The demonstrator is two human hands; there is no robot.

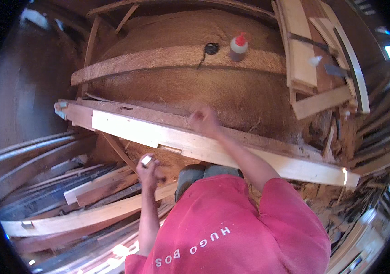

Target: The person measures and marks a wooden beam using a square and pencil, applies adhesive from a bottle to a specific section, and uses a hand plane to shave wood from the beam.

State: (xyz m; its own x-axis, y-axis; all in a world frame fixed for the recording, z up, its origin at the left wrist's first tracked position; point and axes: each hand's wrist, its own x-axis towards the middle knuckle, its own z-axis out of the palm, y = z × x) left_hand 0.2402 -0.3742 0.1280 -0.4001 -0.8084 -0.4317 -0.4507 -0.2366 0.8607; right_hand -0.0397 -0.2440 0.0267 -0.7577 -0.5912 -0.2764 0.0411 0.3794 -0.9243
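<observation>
My left hand (148, 172) is closed around a small block (146, 160) with a bright, pale face, held just on the near side of a long wooden beam (126, 129). What the block is made of I cannot make out. The beam runs across in front of me, and a rectangular notch (170, 149) is cut into its near edge. Over the beam's far edge hangs my right hand (205, 122), smeared by motion. Its fingers look curled, but whether they hold anything does not show.
Beyond the beam, a rough board (154, 59) carries a black coiled item (211, 48) and a bottle with a red cap (239, 46). Strapped planks (302, 50) stand at the far right. Long timbers (90, 212) lie piled at the left.
</observation>
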